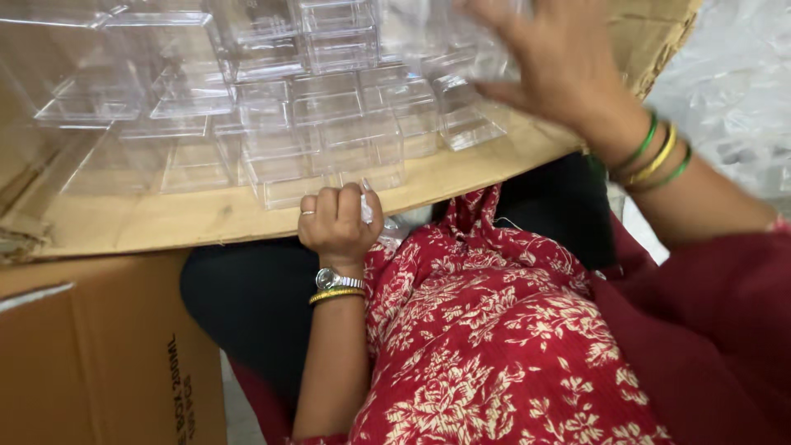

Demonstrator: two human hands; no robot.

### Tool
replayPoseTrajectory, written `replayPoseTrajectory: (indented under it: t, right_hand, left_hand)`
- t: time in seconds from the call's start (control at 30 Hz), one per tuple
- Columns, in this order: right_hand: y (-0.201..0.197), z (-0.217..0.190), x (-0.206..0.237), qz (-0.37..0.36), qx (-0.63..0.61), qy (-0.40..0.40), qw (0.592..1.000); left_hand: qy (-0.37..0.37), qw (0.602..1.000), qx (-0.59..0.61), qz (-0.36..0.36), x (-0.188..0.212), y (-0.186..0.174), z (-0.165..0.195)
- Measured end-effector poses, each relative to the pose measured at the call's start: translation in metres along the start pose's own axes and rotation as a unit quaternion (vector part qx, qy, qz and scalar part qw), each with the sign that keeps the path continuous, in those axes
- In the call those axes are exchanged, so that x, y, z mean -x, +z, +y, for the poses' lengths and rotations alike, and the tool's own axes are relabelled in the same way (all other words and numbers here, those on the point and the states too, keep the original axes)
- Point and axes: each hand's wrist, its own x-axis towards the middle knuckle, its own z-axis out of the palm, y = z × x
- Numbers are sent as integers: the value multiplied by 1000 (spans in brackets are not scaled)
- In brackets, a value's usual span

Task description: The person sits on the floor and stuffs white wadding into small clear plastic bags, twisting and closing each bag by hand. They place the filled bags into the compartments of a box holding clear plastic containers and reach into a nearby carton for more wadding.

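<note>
Several clear plastic boxes (329,115) lie packed in rows on a flat sheet of brown cardboard (189,218) resting over my lap. My left hand (336,222) is closed at the sheet's near edge, gripping a small clear piece (367,209) next to the front row of boxes; it wears a ring, a watch and a gold bangle. My right hand (556,62), blurred, is spread with fingers apart over the boxes at the sheet's far right; green and yellow bangles sit on its wrist. It touches the top boxes but grips nothing.
A brown cardboard carton (99,354) stands at the lower left under the sheet. Crumpled clear plastic wrap (733,91) fills the upper right. My red flowered clothing (511,330) and dark trousers lie below the sheet.
</note>
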Motion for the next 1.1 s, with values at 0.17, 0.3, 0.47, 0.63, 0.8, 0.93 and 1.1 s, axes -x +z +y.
replayPoseTrajectory:
  t: [0.17, 0.3, 0.47, 0.63, 0.8, 0.93, 1.1]
  right_hand:
    - [23, -33, 48, -50, -3, -49, 998]
    - [47, -43, 50, -23, -85, -45, 995]
    - [56, -47, 54, 36, -155, 28, 987]
    - [61, -49, 83, 45, -191, 220, 956]
    - [44, -62, 100, 187, -244, 203, 930]
    - [25, -87, 98, 74, -578, 198, 788]
    - [16, -99, 100, 102, -689, 255, 671]
  left_hand:
    - [2, 1000, -5, -2, -1, 2, -1]
    - [0, 1000, 3, -10, -3, 3, -2]
    - [-19, 999, 43, -13, -9, -1, -4]
    - [-135, 960, 243, 22, -25, -23, 6]
    - [-271, 748, 603, -57, -42, -37, 54]
    - [-247, 694, 668, -108, -53, -38, 91]
    - [-329, 509, 787, -118, -53, -35, 109]
